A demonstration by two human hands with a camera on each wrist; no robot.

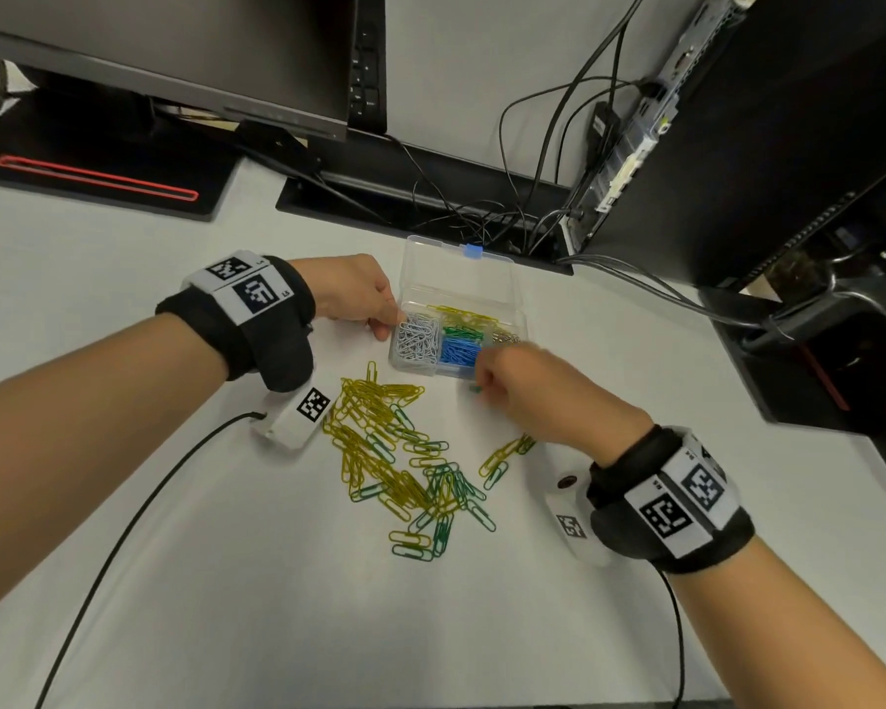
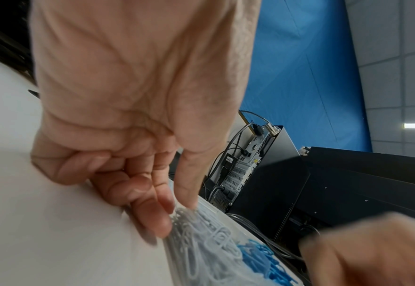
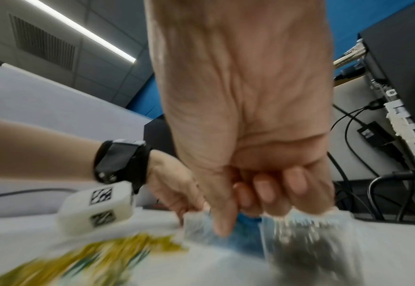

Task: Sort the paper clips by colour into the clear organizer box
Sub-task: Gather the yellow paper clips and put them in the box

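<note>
Left hand (image 1: pixel 351 294) is at the left edge of the clear organizer box (image 1: pixel 513 299); thumb and a fingertip (image 2: pixel 161 226) are on its wall at the white-clip corner, the other fingers curled under. Looks like a pinch on the wall, steadying the box.

Right hand (image 1: pixel 528 391) sits just in front of the box's near right corner, knuckles up, fingers curled in tight with the thumb extended down. Something small and green (image 1: pixel 475 388) shows at the fingertips, likely a clip, but the right wrist view is too blurred to confirm.

The box lies on the white table (image 1: pixel 226 580) with its long axis running left to right from the head view. Its lid (image 1: pixel 456 271) is open and stands up at the far side, blue latch at the top edge. Compartments: white clips (image 1: pixel 419 340) left, blue clips (image 1: pixel 459 352) near centre, green clips (image 1: pixel 462 331) behind the blue, yellow clips (image 1: pixel 461 314) along the back. A darker metallic lot at right is mostly hidden by the right hand.

The loose pile of yellow and green clips (image 1: pixel 395 463) lies on the table near the box's front, spread on a diagonal from far left to near right. A few more clips (image 1: pixel 502 458) sit under the right wrist.

Behind: monitor (image 1: pixel 175 53), tangled cables (image 1: pixel 482 217), desktop tower (image 1: pixel 737 145) at right.
</note>
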